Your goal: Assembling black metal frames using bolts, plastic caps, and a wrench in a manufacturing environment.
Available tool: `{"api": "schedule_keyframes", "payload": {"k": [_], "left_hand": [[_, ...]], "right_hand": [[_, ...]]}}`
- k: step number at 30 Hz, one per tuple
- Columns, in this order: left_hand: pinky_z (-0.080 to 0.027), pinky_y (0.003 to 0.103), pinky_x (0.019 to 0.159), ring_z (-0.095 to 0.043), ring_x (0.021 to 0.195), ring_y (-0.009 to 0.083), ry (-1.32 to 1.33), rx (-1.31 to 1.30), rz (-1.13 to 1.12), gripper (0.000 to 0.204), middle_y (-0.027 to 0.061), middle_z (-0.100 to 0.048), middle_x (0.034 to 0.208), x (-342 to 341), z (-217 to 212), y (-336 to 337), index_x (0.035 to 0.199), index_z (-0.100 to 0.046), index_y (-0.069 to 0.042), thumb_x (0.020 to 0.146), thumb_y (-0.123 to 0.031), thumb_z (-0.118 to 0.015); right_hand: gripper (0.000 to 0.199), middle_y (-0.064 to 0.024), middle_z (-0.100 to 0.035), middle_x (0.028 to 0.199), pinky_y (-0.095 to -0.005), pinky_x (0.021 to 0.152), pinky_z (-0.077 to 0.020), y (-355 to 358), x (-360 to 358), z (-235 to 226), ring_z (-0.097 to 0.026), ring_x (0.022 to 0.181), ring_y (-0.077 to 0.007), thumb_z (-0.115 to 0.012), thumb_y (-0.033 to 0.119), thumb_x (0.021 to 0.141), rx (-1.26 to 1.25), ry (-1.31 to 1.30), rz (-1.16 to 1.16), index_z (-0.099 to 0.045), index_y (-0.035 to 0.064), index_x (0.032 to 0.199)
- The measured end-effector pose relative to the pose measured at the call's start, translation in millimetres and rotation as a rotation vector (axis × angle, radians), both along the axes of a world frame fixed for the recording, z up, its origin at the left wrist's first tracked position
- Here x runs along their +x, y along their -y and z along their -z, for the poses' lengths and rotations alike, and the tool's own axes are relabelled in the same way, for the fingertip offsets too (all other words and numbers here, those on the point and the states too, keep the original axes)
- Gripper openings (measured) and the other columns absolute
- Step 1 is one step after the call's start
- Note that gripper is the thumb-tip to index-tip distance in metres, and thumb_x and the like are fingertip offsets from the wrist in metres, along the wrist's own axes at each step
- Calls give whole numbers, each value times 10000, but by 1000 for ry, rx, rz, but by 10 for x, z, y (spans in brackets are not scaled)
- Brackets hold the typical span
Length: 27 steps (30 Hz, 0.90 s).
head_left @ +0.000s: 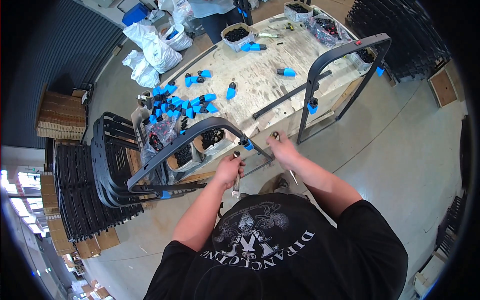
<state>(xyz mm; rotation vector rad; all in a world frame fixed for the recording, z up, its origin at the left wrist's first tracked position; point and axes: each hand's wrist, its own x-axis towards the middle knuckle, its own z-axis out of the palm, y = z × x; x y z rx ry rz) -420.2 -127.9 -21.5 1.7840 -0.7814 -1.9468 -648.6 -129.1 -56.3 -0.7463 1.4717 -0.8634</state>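
A stained wooden table [265, 60] stands at twelve o'clock; the left fingers [241, 168] curl tightly round a wrench [236, 187], the right fingers [272, 141] round a slim metal tool [293, 176].

This is a workshop: blue parts [186, 104] lie on the big wooden table [262, 92], with black frames [82, 192] piled left of it.

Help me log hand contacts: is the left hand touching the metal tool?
Touching. The head view shows the left hand closed around the metal tool, with its ends showing above and below the fist.
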Motion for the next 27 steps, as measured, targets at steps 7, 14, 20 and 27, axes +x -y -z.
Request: {"api": "schedule_keyframes", "payload": {"k": [7, 14, 20, 27], "left_hand": [[-535, 305, 580, -613, 699, 159, 96, -182, -117, 387, 102, -633, 952, -325, -142, 55, 1356, -517, 42, 996, -91, -566], [-543, 299, 581, -653, 720, 185, -27, -208, -151, 284, 124, -653, 933, -362, -325, 100, 1195, -598, 80, 965, -86, -594], [-560, 338, 687, -659, 768, 210, -232, -55, -160, 208, 139, -669, 899, -222, -381, 298, 1051, -642, 69, 973, -118, -597], [-565, 357, 724, -695, 864, 222, -123, -251, -93, 258, 140, -678, 1036, -293, -22, -40, 1197, -575, 53, 947, -8, -593]], "right_hand": [[407, -83, -660, 944, -305, 753, -486, 285, 35, -116, -615, 809, -150, -535, 323, 1037, -108, 164, 113, -609, -28, 1228], [347, -47, -635, 881, -250, 631, -423, 487, 174, 193, -504, 694, -84, -523, 316, 1046, -41, 247, 77, -582, 26, 1226], [377, -107, -671, 994, -329, 834, -482, 476, 55, 404, -619, 946, -189, -526, 340, 1025, -142, 214, -34, -619, 19, 1197], [424, -177, -687, 886, -353, 652, -491, 627, -153, -87, -648, 773, -227, -550, 361, 1008, -101, -238, -409, -643, -51, 1038]]}}
